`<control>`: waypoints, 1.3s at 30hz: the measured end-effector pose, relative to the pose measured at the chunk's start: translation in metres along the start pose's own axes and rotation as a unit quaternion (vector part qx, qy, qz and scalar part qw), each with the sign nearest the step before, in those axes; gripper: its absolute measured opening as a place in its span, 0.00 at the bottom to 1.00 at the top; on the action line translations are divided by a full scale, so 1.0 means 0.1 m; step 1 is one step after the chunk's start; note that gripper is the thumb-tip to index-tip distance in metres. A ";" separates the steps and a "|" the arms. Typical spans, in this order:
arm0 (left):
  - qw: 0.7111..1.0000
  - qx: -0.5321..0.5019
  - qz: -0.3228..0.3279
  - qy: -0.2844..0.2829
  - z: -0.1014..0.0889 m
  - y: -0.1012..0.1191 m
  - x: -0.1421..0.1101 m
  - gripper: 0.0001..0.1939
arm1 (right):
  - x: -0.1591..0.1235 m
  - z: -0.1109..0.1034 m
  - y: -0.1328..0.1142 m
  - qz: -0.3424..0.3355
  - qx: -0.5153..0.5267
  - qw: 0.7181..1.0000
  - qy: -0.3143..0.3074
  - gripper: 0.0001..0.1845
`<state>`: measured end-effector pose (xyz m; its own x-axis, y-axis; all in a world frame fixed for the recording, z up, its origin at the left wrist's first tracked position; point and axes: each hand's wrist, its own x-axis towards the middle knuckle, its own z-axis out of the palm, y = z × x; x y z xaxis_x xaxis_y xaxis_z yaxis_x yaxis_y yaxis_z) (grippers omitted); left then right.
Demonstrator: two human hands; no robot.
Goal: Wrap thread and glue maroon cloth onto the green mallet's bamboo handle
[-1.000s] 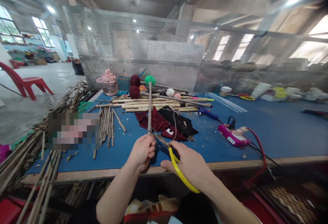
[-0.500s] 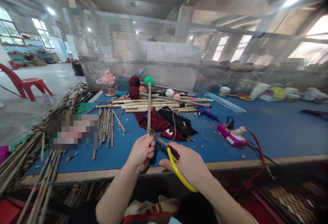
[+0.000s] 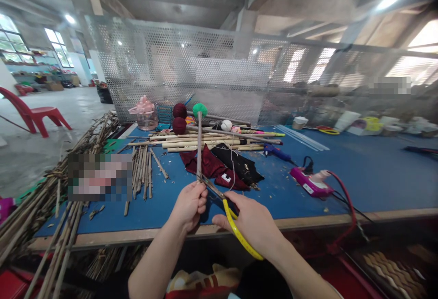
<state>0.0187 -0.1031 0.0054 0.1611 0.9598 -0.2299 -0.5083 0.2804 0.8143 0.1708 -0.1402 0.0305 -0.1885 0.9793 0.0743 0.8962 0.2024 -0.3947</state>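
Observation:
My left hand is closed around the lower end of a thin stick, which points away from me and carries a green round tip. In my right hand is a pair of scissors with yellow handles. Their dark blades reach the stick just above my left fingers. Whether the blades bite into it, I cannot tell. Beyond the hands lie a dark red cloth and a black cloth, with a pale string running over them.
Cut sticks and a pile of long twigs lie to the left. Behind the cloths are pale rods, dark red yarn balls and a pink-lidded jug. A blue glue gun and purple power strip sit right.
Both hands stay nearly in place, with the scissors still at the stick. The view has tilted very slightly.

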 end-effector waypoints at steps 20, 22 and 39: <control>1.000 0.001 0.002 -0.002 0.00 0.01 -0.01 0.18 | 0.00 0.04 0.06 -0.019 -0.029 0.999 0.007 0.20; 1.000 0.000 0.001 -0.002 0.00 0.00 -0.01 0.18 | 0.00 0.03 0.05 -0.016 -0.022 1.000 0.003 0.19; 1.000 -0.008 0.004 -0.008 -0.01 -0.01 0.01 0.18 | -0.05 -0.01 0.14 0.033 0.056 0.997 0.035 0.21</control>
<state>0.0182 -0.1025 0.0040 0.1697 0.9619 -0.2145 -0.5234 0.2724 0.8074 0.1848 -0.1426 0.0250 -0.0984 0.9895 0.1058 0.8550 0.1385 -0.4999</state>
